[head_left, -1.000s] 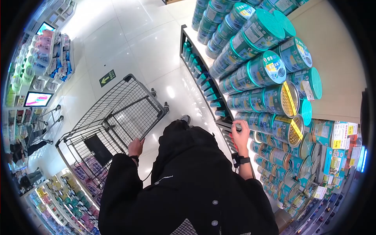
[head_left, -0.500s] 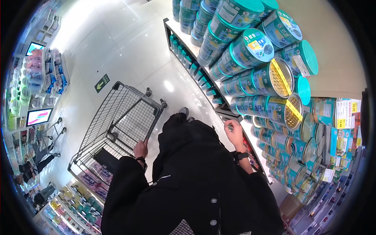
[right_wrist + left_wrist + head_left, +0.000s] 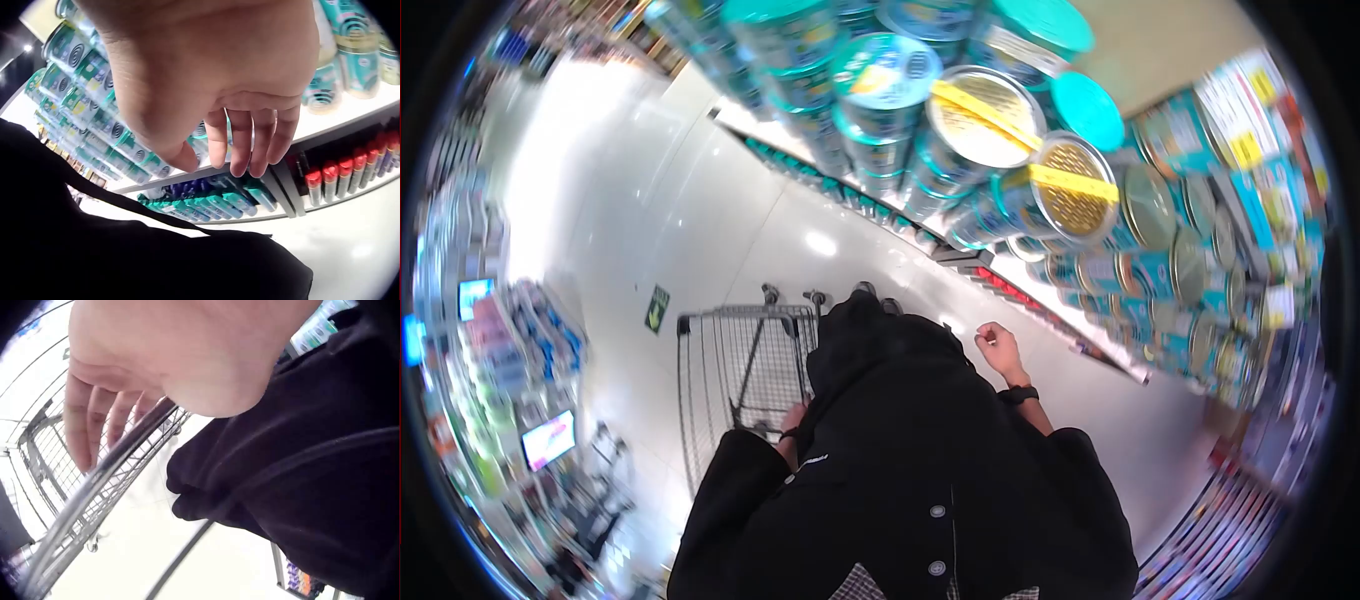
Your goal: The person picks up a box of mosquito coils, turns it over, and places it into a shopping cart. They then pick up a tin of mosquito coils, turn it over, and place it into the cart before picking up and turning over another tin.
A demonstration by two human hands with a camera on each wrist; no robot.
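Note:
My left hand [image 3: 793, 416] is at the side of a grey wire shopping cart [image 3: 745, 365], partly behind the black coat sleeve in the head view. Up close in the left wrist view, the fingers of this hand [image 3: 165, 353] bend over the cart's top rail [image 3: 103, 465]; the thumb is hidden. With nothing in it, my right hand [image 3: 998, 350] hangs in the air beside the coat, fingers loosely curled. Stacked teal cans [image 3: 94, 106] stand on a shelf behind the right hand in the right wrist view.
Tall stacks of teal tins [image 3: 885, 95] line a white shelf on the right, two with yellow tape across gold lids. Red-capped spray cans [image 3: 345, 178] fill a lower shelf. A lit screen [image 3: 548, 440] and product displays stand left. A green arrow sign [image 3: 657, 308] marks the floor.
The right hand has come away from the shelf edge and now hangs in the air. The view has turned, and the cart now appears lower, closer against the coat, with the left hand at its side.

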